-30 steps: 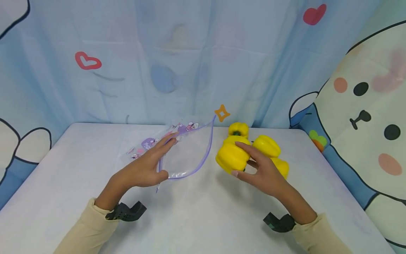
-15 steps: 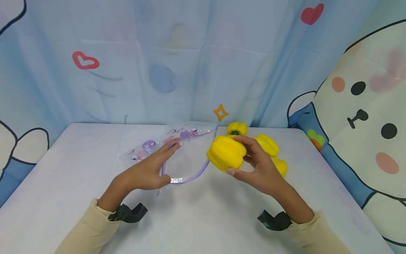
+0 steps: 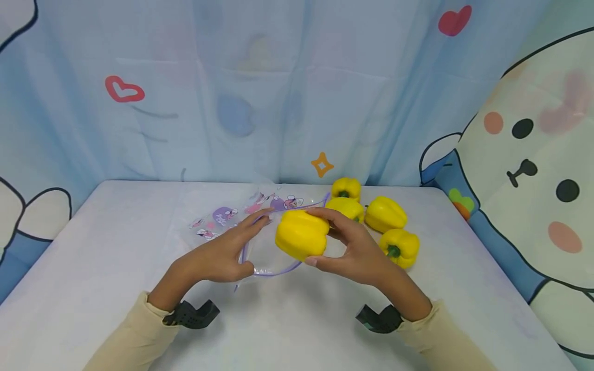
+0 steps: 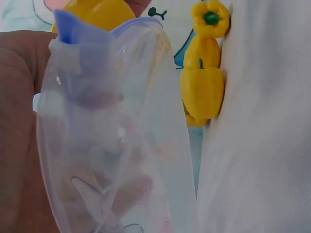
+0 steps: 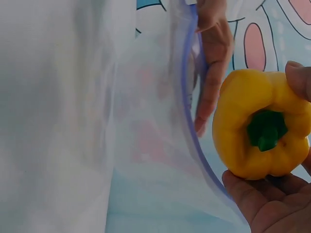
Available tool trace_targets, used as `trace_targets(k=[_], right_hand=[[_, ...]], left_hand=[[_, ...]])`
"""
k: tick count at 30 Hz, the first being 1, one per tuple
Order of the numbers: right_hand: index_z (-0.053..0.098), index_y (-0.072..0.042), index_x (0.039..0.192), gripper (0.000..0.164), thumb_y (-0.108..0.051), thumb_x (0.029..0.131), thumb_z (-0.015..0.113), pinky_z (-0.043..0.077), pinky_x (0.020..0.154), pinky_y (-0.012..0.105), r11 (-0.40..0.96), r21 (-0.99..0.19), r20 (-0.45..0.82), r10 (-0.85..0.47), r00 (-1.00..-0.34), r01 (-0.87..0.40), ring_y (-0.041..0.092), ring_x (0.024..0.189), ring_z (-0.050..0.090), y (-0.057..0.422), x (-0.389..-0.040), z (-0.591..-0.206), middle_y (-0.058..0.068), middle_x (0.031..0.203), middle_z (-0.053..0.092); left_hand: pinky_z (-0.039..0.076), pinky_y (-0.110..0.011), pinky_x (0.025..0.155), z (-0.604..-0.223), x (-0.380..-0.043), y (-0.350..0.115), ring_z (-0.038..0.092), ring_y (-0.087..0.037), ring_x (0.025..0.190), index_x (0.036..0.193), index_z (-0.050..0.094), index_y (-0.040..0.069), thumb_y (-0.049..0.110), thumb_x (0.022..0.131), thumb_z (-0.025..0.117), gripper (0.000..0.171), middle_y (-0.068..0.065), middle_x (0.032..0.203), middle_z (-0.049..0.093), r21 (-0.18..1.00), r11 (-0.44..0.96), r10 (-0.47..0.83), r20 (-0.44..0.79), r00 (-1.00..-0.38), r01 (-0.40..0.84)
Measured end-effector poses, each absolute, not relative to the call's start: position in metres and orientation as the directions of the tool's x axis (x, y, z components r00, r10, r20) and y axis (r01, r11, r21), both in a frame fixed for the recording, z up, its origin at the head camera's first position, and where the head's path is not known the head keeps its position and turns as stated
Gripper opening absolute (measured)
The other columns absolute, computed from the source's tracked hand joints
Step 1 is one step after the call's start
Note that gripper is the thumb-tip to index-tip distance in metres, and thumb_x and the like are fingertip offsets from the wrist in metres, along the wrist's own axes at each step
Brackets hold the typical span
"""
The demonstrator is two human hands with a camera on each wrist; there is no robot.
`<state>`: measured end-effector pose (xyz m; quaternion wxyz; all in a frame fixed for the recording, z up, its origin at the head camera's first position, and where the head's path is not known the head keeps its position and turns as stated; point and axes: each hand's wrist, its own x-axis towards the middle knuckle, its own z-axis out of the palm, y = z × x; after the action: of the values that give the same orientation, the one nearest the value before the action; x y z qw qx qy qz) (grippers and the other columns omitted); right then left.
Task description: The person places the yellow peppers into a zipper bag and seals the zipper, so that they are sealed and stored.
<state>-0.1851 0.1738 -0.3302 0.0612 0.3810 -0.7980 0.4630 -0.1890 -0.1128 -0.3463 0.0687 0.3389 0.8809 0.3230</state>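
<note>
My right hand (image 3: 357, 252) grips a yellow bell pepper (image 3: 300, 234), thumb below and fingers on top. Its green stem faces the camera in the right wrist view. This pepper is held up in front of the mouth of a clear plastic zip bag (image 3: 223, 216), which has a purple rim and printed pictures. At the bag's left side, my left hand (image 3: 223, 252) holds the rim, thumb low and fingers high, so the mouth gapes toward the right hand. In the left wrist view, fingers show blurred through the plastic (image 4: 150, 121).
Several more yellow bell peppers (image 3: 386, 214) lie grouped behind and right of my right hand on the white tabletop (image 3: 287, 330). A pale blue curtain with cartoon prints (image 3: 185, 129) hangs along the table's back edge.
My right hand has carried the pepper leftward, away from the other peppers, to the bag's mouth. My left hand and the bag have shifted slightly right and toward me.
</note>
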Motion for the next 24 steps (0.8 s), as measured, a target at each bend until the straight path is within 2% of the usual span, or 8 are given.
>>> trace_targets(k=[4,7,16,22,24], right_hand=[[0.047,-0.01,0.141,0.073,-0.011,0.077,0.082,0.043,0.101,0.033,0.274,-0.68,0.438,-0.592,-0.677,-0.68,0.019,0.118,0.054,0.168,-0.189,-0.336,0.002,0.138,0.052],[0.049,-0.013,0.141,0.072,-0.018,0.078,0.082,0.044,0.1,0.032,0.31,-0.666,0.417,-0.6,-0.683,-0.679,0.015,0.116,0.054,0.166,-0.191,-0.341,-0.002,0.137,0.053],[0.048,-0.012,0.142,0.072,-0.03,0.08,0.08,0.051,0.088,0.029,0.42,-0.657,0.321,-0.596,-0.736,-0.626,0.011,0.103,0.056,0.163,-0.195,-0.35,-0.005,0.133,0.055],[0.047,-0.01,0.142,0.07,-0.028,0.082,0.078,0.052,0.081,0.03,0.472,-0.642,0.314,-0.557,-0.769,-0.604,0.013,0.096,0.053,0.16,-0.195,-0.359,-0.004,0.13,0.056],[0.046,-0.01,0.143,0.07,-0.028,0.083,0.077,0.052,0.08,0.031,0.491,-0.634,0.31,-0.546,-0.778,-0.598,0.013,0.096,0.052,0.158,-0.195,-0.363,-0.003,0.131,0.055]], left_hand=[[0.033,-0.057,0.105,-0.344,-0.189,-0.114,0.031,-0.031,0.138,0.154,0.023,0.005,0.019,0.073,0.058,0.089,-0.001,0.162,0.011,0.625,0.528,0.653,0.133,-0.746,0.574],[0.032,-0.057,0.105,-0.344,-0.188,-0.115,0.029,-0.03,0.139,0.154,0.023,0.005,0.019,0.074,0.056,0.088,0.0,0.162,0.011,0.628,0.518,0.656,0.145,-0.741,0.581],[0.024,-0.056,0.11,-0.343,-0.19,-0.122,0.012,-0.021,0.146,0.153,0.023,0.003,0.014,0.072,0.055,0.088,0.002,0.163,0.008,0.617,0.45,0.643,0.279,-0.714,0.646],[0.032,-0.049,0.108,-0.345,-0.19,-0.118,0.017,-0.02,0.145,0.155,0.023,0.01,0.014,0.072,0.057,0.089,0.004,0.163,0.005,0.643,0.424,0.66,0.263,-0.703,0.638],[0.032,-0.05,0.107,-0.346,-0.189,-0.116,0.017,-0.021,0.145,0.155,0.022,0.009,0.014,0.072,0.058,0.09,0.005,0.163,0.003,0.64,0.43,0.67,0.247,-0.7,0.637]])
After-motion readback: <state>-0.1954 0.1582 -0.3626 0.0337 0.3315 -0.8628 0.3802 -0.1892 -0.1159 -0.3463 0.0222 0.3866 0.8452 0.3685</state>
